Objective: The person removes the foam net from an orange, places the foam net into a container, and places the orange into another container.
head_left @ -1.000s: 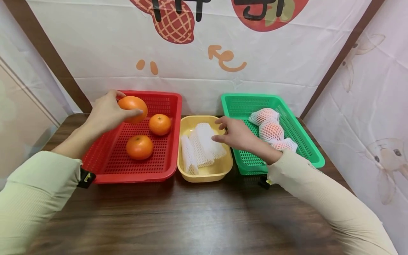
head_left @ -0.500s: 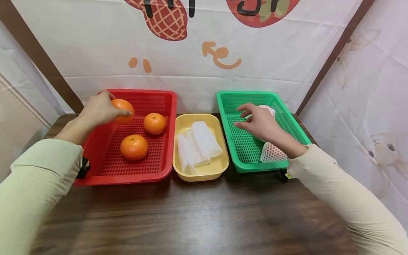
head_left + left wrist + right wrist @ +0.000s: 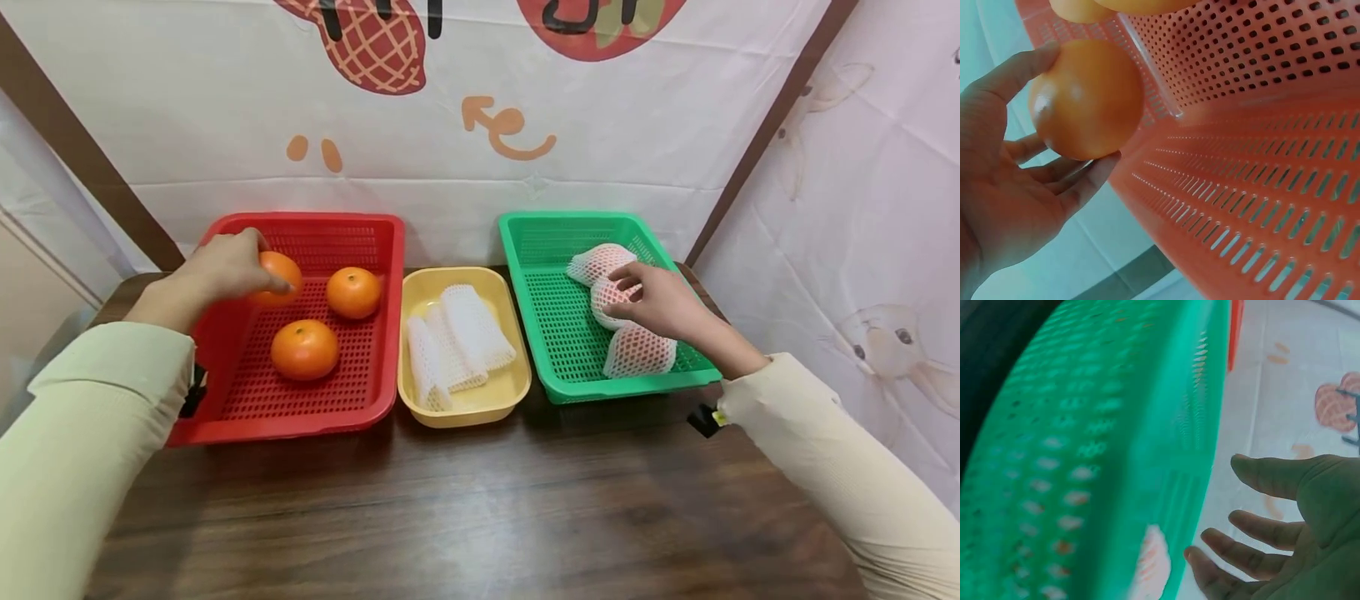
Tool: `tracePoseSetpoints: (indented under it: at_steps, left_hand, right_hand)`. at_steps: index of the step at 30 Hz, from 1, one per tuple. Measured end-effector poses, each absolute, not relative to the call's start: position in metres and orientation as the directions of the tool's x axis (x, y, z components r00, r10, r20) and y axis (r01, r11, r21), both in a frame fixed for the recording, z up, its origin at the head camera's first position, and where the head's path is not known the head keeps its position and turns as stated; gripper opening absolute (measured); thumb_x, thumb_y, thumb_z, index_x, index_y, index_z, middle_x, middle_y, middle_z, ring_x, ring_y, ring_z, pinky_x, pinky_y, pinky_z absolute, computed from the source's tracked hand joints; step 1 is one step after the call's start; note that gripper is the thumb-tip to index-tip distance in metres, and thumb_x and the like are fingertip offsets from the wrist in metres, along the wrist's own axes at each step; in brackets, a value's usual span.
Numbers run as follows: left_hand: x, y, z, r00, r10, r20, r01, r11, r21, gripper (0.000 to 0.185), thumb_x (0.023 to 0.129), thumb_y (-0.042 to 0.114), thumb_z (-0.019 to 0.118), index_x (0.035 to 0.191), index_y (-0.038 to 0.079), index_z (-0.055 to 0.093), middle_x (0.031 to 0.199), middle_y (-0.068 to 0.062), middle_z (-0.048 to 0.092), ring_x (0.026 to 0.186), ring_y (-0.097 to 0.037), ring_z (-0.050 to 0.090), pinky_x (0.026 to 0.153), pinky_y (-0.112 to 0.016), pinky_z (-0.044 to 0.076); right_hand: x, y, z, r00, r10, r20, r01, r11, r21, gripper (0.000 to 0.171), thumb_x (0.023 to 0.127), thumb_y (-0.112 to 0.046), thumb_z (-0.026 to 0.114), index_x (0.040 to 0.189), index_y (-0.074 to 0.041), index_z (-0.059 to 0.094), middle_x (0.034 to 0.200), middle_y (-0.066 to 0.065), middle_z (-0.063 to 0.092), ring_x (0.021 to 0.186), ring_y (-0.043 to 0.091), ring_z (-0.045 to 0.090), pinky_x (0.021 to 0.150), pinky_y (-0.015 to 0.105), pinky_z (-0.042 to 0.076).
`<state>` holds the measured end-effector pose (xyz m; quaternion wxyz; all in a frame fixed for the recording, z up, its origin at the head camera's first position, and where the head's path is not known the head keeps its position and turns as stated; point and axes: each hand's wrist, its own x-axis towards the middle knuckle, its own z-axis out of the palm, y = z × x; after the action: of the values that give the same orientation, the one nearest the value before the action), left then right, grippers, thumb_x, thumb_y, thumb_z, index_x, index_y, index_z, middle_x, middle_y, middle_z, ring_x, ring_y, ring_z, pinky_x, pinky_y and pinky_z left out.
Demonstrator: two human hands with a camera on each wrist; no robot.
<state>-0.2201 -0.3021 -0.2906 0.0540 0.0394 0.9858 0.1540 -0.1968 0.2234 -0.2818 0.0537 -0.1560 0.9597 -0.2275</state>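
My left hand (image 3: 227,271) grips an orange (image 3: 1088,100) between thumb and fingers, over the left part of the red basket (image 3: 375,400). Two more oranges lie in that basket: one (image 3: 305,350) in front and another (image 3: 353,292) to its right. Over the green basket (image 3: 558,321) is my right hand (image 3: 663,304), its fingers slightly bent with nothing held, as the right wrist view also shows. Below and beside it lie reddish fruits in white foam nets: one at the back (image 3: 602,263), one in the middle (image 3: 609,302), one in front (image 3: 640,351).
Between the two baskets stands a yellow tray (image 3: 517,379) with several flattened white foam nets (image 3: 476,327). All three containers sit on a dark wooden table (image 3: 450,508). A printed white cloth (image 3: 450,200) hangs close behind them.
My right hand has moved right, from over the yellow tray to over the green basket. My left hand has lowered the orange a little and drawn it left in the view.
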Motion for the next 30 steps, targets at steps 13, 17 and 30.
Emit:
tracePoseSetpoints:
  at_steps: [13,17,30]
  left_hand:
    - [-0.232,-0.311,-0.299,-0.976,0.096,-0.196,0.043,0.964,0.261,0.064,0.075,0.031,0.078,0.105,-0.012,0.042,0.09,-0.026,0.052,0.085,-0.042,0.047,0.072,-0.05,0.043]
    - [-0.232,-0.309,-0.304,-0.969,0.11,-0.222,0.044,0.958,0.284,0.064,0.075,0.032,0.079,0.105,-0.011,0.042,0.091,-0.026,0.051,0.088,-0.044,0.045,0.074,-0.052,0.042]
    - [-0.233,-0.308,-0.314,-0.961,0.125,-0.246,0.061,0.966,0.253,0.066,0.075,0.028,0.08,0.108,-0.015,0.043,0.098,-0.034,0.052,0.094,-0.049,0.046,0.082,-0.059,0.041]
  right_hand:
    - [-0.196,0.257,-0.305,-0.928,-0.345,-0.14,-0.275,0.888,-0.369,0.065,0.083,-0.021,0.075,0.133,0.009,0.045,0.131,0.034,0.045,0.121,0.049,0.039,0.092,0.059,0.04]
    - [-0.194,0.257,-0.311,-0.924,-0.315,-0.215,-0.234,0.914,-0.332,0.069,0.082,-0.026,0.076,0.131,0.011,0.042,0.13,0.035,0.042,0.12,0.049,0.037,0.091,0.058,0.039]
    - [-0.191,0.254,-0.319,-0.935,-0.247,-0.253,-0.155,0.93,-0.334,0.075,0.081,-0.032,0.076,0.129,0.009,0.035,0.118,0.033,0.05,0.098,0.038,0.051,0.08,0.049,0.043]
